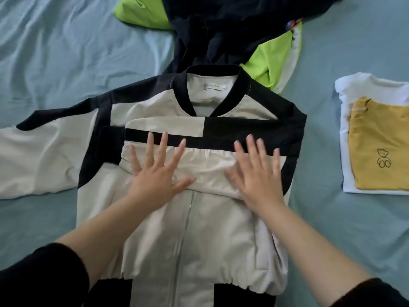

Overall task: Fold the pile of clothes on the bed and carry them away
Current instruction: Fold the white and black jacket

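A beige and black zip jacket [194, 229] lies front up on the bed, collar away from me. One sleeve is folded across its chest; the other sleeve [37, 160] stretches out flat to the left. My left hand [155, 171] and my right hand [256, 176] press flat on the folded sleeve, fingers spread and straight. Beyond the collar lies a heap of unfolded clothes: a dark navy garment [225, 34] over lime-green pieces [141, 12].
The light blue bedsheet [66, 52] is rumpled on the left. To the right sits a folded stack: a yellow shirt with a bear outline [380, 147] on top of a white shirt [363, 87].
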The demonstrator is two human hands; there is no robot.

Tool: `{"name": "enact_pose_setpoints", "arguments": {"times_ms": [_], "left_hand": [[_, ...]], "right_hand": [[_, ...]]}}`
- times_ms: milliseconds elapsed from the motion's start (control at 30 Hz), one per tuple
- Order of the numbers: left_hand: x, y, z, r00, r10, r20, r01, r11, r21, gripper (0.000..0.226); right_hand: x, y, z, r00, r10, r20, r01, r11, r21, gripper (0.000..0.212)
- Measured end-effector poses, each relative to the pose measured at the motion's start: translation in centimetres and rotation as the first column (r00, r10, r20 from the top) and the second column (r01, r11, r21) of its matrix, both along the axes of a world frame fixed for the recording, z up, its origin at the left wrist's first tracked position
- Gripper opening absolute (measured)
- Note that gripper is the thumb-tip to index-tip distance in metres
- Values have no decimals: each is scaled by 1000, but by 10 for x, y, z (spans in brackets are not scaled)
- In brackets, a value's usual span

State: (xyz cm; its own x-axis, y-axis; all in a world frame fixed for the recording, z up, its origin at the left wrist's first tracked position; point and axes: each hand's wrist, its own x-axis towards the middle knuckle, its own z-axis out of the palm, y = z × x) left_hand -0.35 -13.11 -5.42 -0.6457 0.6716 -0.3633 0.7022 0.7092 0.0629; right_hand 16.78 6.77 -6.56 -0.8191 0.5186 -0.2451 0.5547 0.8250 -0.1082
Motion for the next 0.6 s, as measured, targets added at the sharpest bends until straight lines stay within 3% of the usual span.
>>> {"name": "enact_pose_setpoints", "arguments": {"times_ms": [67,133,367,500,600], "left_hand": [[9,-25,-4,998,20,67,-13,994,-108,93],[6,-48,-7,991,53,125,-28,981,-192,96],[2,-48,2,969,21,245,39,971,-237,96],[-16,-52,19,948,14,317,16,996,-91,77],[-36,-74,41,951,26,310,-52,996,74,60]], "right_hand": [[30,-8,-9,993,84,86,-83,996,-12,71],[52,-1,-16,996,37,77,-37,999,-7,72],[44,2,-3,969,47,243,-36,998,-50,72],[21,-8,27,917,336,217,-360,929,84,60],[-10,-31,51,903,399,163,-412,910,55,58]]}}
